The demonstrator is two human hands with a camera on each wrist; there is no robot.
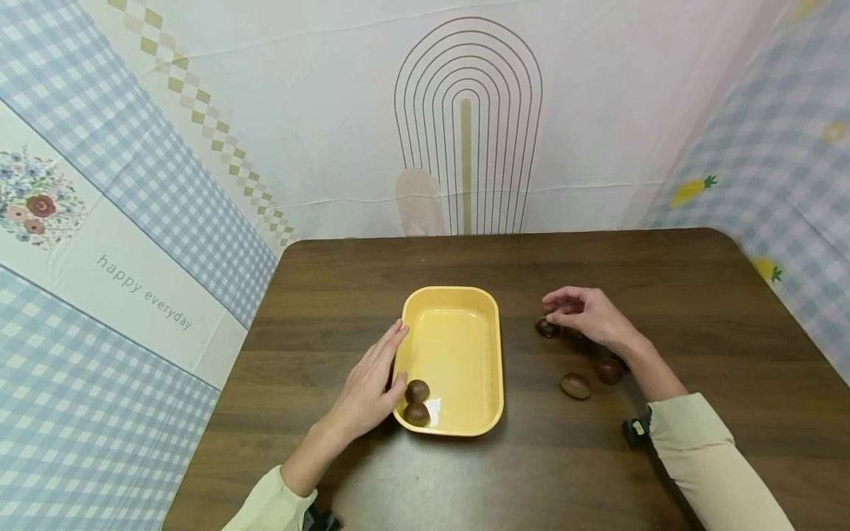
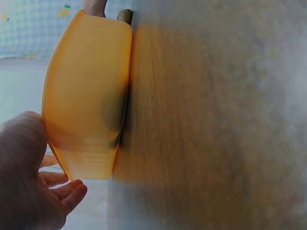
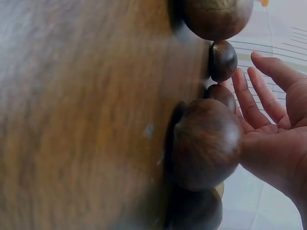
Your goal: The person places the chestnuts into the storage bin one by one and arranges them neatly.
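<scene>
A yellow tray (image 1: 458, 354) stands on the table with two chestnuts (image 1: 417, 413) at its near left corner. My left hand (image 1: 372, 383) holds its left side, the thumb over the rim and the fingers along the outer wall (image 2: 91, 86). To the right of the tray, my right hand (image 1: 591, 317) hovers low over a dark chestnut (image 1: 547, 327), fingers loosely bent. In the right wrist view the thumb and fingers (image 3: 250, 105) are spread apart, fingertips right beside a small chestnut (image 3: 224, 61). Another chestnut is partly hidden under this hand.
Nearer the right forearm lie a brown chestnut (image 1: 575, 386) and a reddish one (image 1: 608, 371). The dark wood table (image 1: 451, 487) meets a patterned cloth (image 1: 332, 110) at the back. Checked cloth (image 1: 80, 413) hangs on the left side.
</scene>
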